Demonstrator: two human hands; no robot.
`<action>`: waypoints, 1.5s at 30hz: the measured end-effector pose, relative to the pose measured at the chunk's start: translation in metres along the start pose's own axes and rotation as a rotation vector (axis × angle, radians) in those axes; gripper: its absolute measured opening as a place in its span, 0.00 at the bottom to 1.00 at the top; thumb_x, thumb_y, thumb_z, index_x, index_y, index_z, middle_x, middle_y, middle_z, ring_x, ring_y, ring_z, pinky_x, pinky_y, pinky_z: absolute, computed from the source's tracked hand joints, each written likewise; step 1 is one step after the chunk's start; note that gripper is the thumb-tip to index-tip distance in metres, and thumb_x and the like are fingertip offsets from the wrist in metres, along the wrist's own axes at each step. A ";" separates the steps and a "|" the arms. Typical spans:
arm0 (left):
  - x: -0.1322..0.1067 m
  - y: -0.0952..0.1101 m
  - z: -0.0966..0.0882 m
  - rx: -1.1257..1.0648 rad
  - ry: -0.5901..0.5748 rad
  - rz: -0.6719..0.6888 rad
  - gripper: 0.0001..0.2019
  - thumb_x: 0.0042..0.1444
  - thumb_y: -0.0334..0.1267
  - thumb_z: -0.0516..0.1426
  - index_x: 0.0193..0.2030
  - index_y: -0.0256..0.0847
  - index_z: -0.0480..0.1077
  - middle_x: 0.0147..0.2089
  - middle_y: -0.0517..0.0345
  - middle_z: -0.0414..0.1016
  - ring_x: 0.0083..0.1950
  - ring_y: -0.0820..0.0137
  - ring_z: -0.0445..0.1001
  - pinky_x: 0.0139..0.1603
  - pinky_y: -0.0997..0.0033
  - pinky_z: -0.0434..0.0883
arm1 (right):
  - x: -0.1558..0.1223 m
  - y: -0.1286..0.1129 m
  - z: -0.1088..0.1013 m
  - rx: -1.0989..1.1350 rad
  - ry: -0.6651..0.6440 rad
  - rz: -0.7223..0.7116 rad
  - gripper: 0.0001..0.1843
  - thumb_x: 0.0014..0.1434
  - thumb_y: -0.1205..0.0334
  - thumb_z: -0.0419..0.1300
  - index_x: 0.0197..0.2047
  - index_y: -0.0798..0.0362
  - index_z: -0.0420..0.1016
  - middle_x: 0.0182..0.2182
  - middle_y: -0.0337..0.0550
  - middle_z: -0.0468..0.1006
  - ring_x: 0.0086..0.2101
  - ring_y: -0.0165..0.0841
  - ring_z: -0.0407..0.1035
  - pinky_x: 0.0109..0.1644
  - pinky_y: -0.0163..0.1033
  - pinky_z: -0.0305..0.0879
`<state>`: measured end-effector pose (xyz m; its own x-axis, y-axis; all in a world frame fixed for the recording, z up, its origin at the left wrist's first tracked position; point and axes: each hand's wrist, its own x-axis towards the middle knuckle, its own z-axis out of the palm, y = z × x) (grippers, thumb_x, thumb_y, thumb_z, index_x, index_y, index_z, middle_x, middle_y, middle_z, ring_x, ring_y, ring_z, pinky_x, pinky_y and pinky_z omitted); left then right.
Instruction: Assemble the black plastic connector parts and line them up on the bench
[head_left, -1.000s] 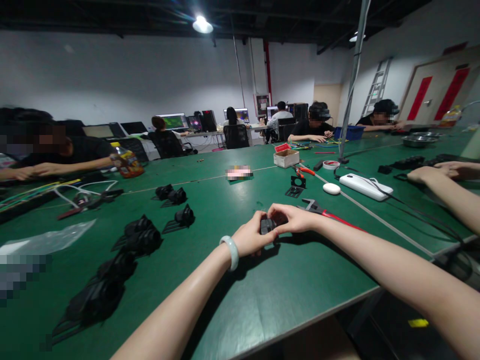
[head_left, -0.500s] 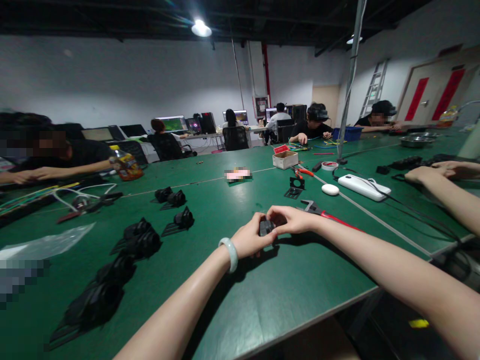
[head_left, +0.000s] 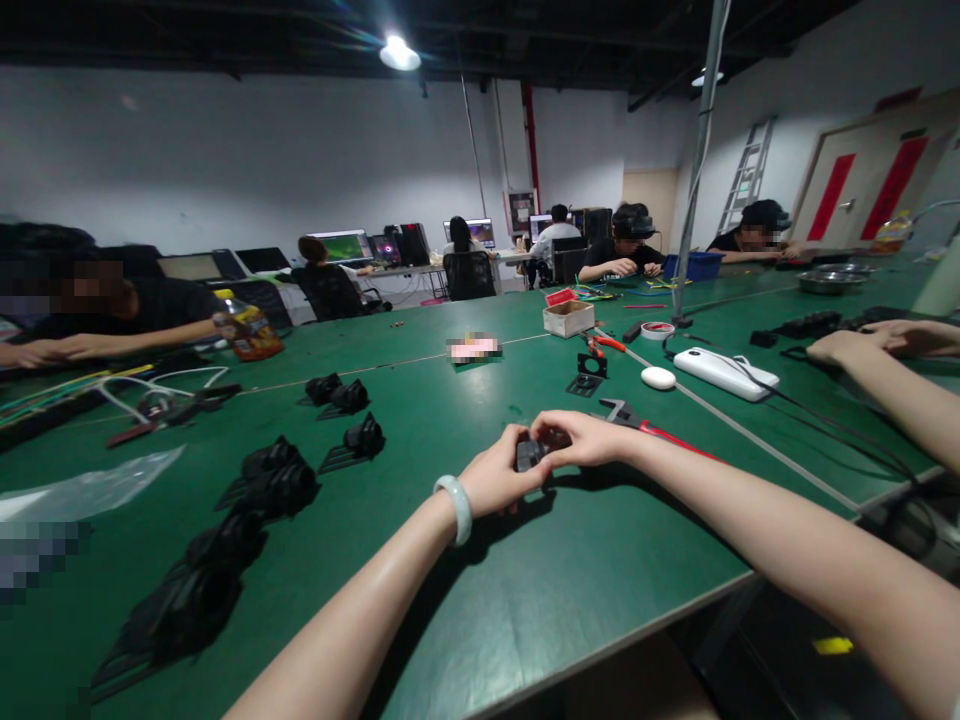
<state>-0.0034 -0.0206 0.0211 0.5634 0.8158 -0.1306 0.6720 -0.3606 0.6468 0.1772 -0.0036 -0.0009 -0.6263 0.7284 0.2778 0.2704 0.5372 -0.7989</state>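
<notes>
A small black part (head_left: 529, 454) is held between my two hands, just above the green table (head_left: 585, 600). My left hand (head_left: 501, 468), with a pale bangle on its wrist, wraps round its left side. From the right, my right hand (head_left: 577, 438) pinches the same part with thumb and fingers. Much of the part is hidden by the fingers, so its exact kind cannot be made out. Beyond my hands stands a black bracket with a round hole (head_left: 589, 374). Close to my right forearm lies an adjustable wrench (head_left: 622, 412), and red handles (head_left: 675, 440) extend beside it.
Several black bracket assemblies (head_left: 277, 480) stand in a row on the left. Farther back are a small box (head_left: 568, 317), orange-handled pliers (head_left: 606, 343), a white power bank (head_left: 726, 374) with a cable, and a metal pole (head_left: 694, 190). A co-worker's hands (head_left: 862, 343) rest at right.
The whole view has shifted very slightly. My hands keep the same grip on the black part, with only small finger movement.
</notes>
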 end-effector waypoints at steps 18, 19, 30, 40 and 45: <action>0.003 -0.005 0.000 0.007 0.001 0.024 0.24 0.48 0.53 0.49 0.49 0.43 0.51 0.34 0.56 0.69 0.17 0.75 0.68 0.11 0.79 0.64 | 0.001 0.001 0.000 -0.053 0.008 -0.009 0.16 0.46 0.63 0.60 0.38 0.57 0.62 0.32 0.39 0.64 0.29 0.26 0.59 0.34 0.33 0.60; 0.003 -0.005 0.000 0.004 -0.002 0.024 0.24 0.48 0.53 0.49 0.49 0.43 0.51 0.34 0.56 0.69 0.17 0.75 0.67 0.11 0.78 0.64 | 0.001 0.001 0.000 -0.063 0.011 -0.014 0.16 0.45 0.63 0.60 0.38 0.57 0.62 0.32 0.39 0.65 0.29 0.26 0.59 0.34 0.33 0.60; 0.002 -0.002 0.000 -0.004 -0.008 0.022 0.25 0.47 0.53 0.50 0.49 0.44 0.50 0.31 0.59 0.67 0.17 0.75 0.67 0.12 0.78 0.64 | -0.001 -0.002 0.000 -0.031 0.026 -0.027 0.17 0.44 0.63 0.61 0.37 0.56 0.62 0.33 0.39 0.65 0.31 0.27 0.61 0.36 0.34 0.61; 0.001 0.000 0.000 0.008 -0.002 0.008 0.24 0.48 0.52 0.50 0.49 0.43 0.51 0.31 0.58 0.68 0.17 0.74 0.68 0.12 0.79 0.64 | 0.001 0.005 0.000 -0.016 0.026 0.011 0.16 0.45 0.63 0.60 0.38 0.57 0.63 0.33 0.40 0.66 0.30 0.26 0.61 0.35 0.33 0.60; 0.003 -0.003 0.000 0.011 0.008 0.008 0.24 0.48 0.51 0.50 0.50 0.44 0.50 0.32 0.57 0.69 0.17 0.74 0.68 0.11 0.79 0.64 | 0.002 0.003 -0.001 -0.046 0.014 0.035 0.16 0.46 0.61 0.59 0.39 0.58 0.64 0.31 0.39 0.66 0.27 0.25 0.59 0.31 0.31 0.59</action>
<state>-0.0038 -0.0173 0.0182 0.5650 0.8164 -0.1196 0.6727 -0.3718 0.6397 0.1776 -0.0004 -0.0027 -0.6059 0.7527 0.2576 0.3252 0.5299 -0.7832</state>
